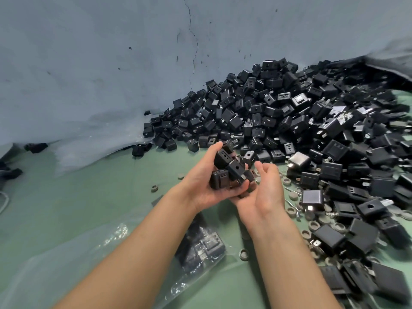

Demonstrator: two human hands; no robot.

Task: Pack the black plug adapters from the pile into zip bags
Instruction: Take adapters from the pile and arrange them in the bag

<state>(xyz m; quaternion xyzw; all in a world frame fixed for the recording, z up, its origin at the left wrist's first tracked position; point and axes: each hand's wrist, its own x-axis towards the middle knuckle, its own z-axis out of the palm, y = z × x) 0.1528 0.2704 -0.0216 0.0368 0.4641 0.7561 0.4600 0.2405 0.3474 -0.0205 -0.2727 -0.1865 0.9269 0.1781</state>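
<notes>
We find the left hand (207, 186) gripping several adapters (225, 168), the right hand (265, 192) cupped loosely alongside. One bag (200, 248) beneath is part-filled; a large pile (289, 112) beyond remains.

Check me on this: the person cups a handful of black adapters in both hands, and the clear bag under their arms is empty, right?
Not quite. The head view shows the clear bag under the arms already holds several black adapters. The rest stands: the left hand and right hand together cup a handful of adapters.
</notes>
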